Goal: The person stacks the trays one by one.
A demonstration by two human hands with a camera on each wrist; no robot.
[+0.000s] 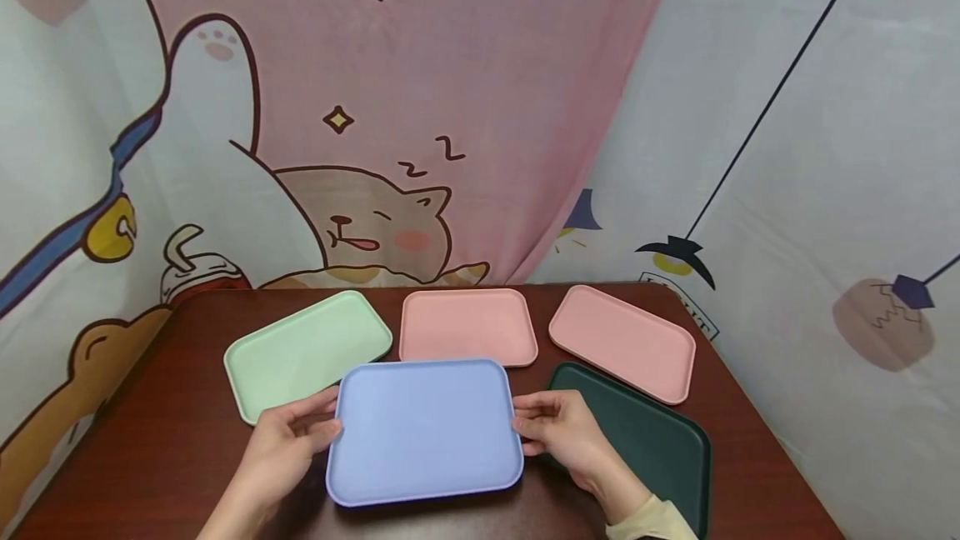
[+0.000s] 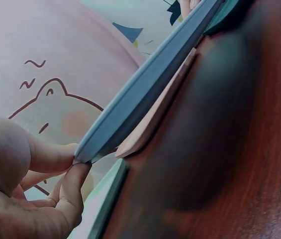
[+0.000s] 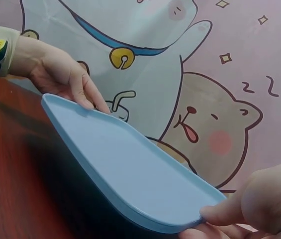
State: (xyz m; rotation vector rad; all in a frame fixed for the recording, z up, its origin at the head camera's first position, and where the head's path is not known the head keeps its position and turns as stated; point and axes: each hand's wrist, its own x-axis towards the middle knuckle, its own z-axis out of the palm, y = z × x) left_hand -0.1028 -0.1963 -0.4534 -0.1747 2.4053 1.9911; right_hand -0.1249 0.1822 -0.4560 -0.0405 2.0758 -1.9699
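A blue rectangular tray [image 1: 426,430] with a low raised rim is held above the table, one hand at each short side. My left hand [image 1: 281,452] pinches its left edge between thumb and fingers; the left wrist view shows the thumb [image 2: 50,157] on the rim and fingertips beneath. On the opposite edge, my right hand [image 1: 566,438] grips with the thumb on the rim, as the right wrist view of the tray [image 3: 135,169] also shows. Nothing lies on the blue tray. Its underside shows in the left wrist view, apart from the tabletop.
On the dark red-brown table [image 1: 161,448] lie a light green tray [image 1: 307,352] at left, a pink tray [image 1: 468,323] at the back middle, another pink tray [image 1: 622,344] at back right, and a dark green tray [image 1: 652,448] beside my right hand. A cartoon-printed curtain [image 1: 480,65] hangs behind.
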